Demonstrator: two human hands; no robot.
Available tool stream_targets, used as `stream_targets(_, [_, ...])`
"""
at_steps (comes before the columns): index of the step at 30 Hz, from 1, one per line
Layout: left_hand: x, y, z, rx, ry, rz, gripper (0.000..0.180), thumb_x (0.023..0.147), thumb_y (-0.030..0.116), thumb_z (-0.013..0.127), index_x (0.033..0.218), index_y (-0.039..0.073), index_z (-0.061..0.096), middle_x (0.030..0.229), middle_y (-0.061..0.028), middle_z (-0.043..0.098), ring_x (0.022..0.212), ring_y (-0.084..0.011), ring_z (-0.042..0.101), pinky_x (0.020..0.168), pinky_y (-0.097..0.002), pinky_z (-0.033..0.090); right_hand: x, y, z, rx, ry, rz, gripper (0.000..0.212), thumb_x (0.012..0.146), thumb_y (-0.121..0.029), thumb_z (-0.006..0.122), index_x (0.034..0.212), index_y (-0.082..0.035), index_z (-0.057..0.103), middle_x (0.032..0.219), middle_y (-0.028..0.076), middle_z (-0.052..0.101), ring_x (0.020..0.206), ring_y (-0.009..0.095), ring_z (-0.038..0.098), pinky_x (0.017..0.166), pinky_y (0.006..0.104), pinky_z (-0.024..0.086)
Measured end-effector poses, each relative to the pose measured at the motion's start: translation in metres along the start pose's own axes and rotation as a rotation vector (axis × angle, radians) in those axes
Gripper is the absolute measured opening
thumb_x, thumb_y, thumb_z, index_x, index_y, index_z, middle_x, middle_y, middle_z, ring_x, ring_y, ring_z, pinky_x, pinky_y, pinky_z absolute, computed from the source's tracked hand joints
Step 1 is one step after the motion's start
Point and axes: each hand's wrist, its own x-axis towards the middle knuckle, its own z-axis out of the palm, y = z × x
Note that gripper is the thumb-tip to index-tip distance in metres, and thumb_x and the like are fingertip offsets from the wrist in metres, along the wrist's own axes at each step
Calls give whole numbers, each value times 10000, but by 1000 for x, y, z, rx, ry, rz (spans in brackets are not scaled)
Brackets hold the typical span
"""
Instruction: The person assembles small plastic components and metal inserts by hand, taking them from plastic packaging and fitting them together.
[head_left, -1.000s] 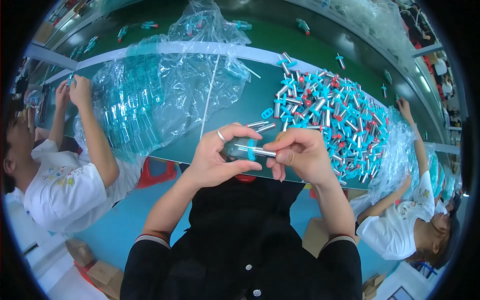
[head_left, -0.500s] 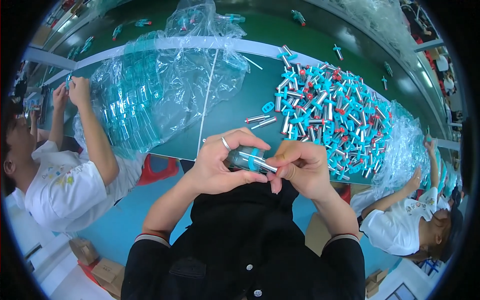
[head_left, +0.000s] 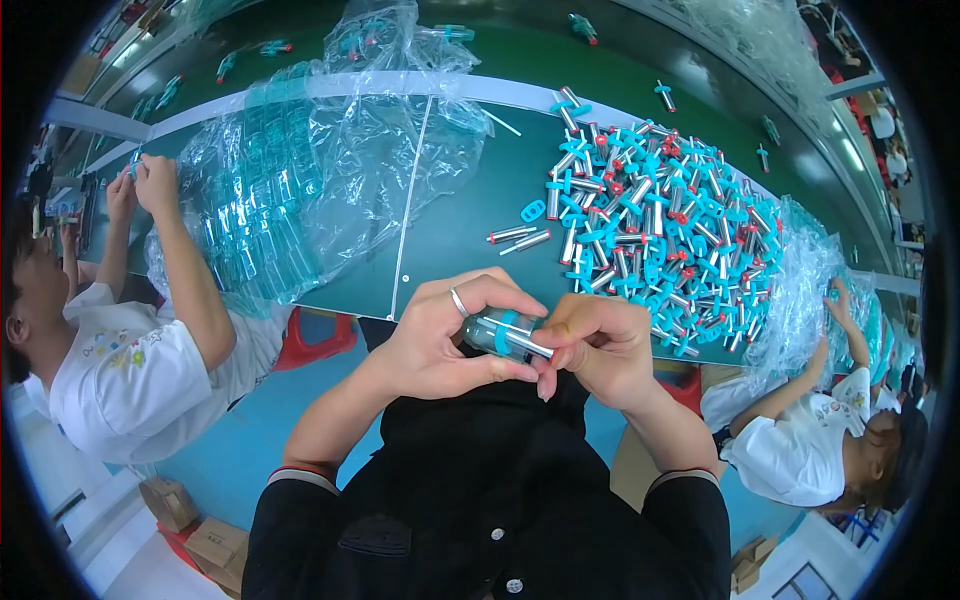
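My left hand, with a ring on one finger, is curled around a small clear plastic case. A metal tube with a teal collar lies against the case, its silver end toward my right hand. The thumb and fingers of my right hand close on that end, where a bit of red shows. How far the tube sits inside the case I cannot tell. Both hands are just over the table's near edge, and fingers cover part of the case.
Beyond my right hand spreads a heap of silver tubes with teal collars and red ends. Two loose tubes lie left of it. Clear cases in a plastic bag cover the left. A green conveyor runs behind. Co-workers sit on both sides.
My right fingers have shifted slightly along the metal tube, and its red end now shows. The case has turned a little in my left hand. The right co-worker's arms have moved.
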Motion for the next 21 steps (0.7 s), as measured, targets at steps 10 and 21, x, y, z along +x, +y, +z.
stream_targets(10, [-4, -6, 4, -116, -18, -63, 455, 759, 68, 859, 1157, 15, 646, 1017, -108, 668, 899, -204, 688, 790, -307, 519, -5, 9, -4, 83, 25, 17, 156, 934, -50, 676, 1030, 72, 660, 902, 179, 621, 599, 244, 675, 537, 313, 568])
stream_targets(21, [-7, -5, 6, 0, -9, -19, 447, 766, 81, 854, 1155, 7, 647, 1009, -116, 663, 887, -203, 677, 777, -305, 514, -11, 9, 0, -10, 63, -17, 160, 928, -47, 686, 1030, 74, 666, 911, 169, 645, 630, 201, 676, 570, 289, 567])
